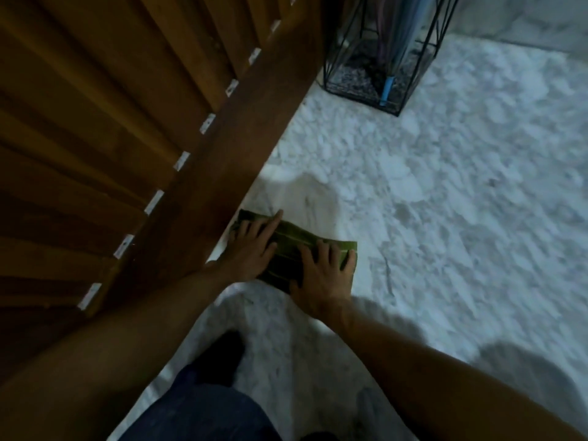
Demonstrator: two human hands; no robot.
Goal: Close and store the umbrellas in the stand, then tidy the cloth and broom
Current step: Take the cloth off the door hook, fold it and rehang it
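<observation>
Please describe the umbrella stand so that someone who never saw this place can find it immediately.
Follow the wooden slatted door along its bottom edge to the far end, at the top of the view. There, on the white marble floor, stands the umbrella stand. It is the only black wire frame here, with closed umbrellas inside, unlike the flat green cloth under both hands.

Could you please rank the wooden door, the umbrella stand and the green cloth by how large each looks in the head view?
1. Door, largest by far, though nearest.
2. Stand, cut off by the top edge.
3. Cloth, smallest, partly covered by the left hand and right hand.
</observation>
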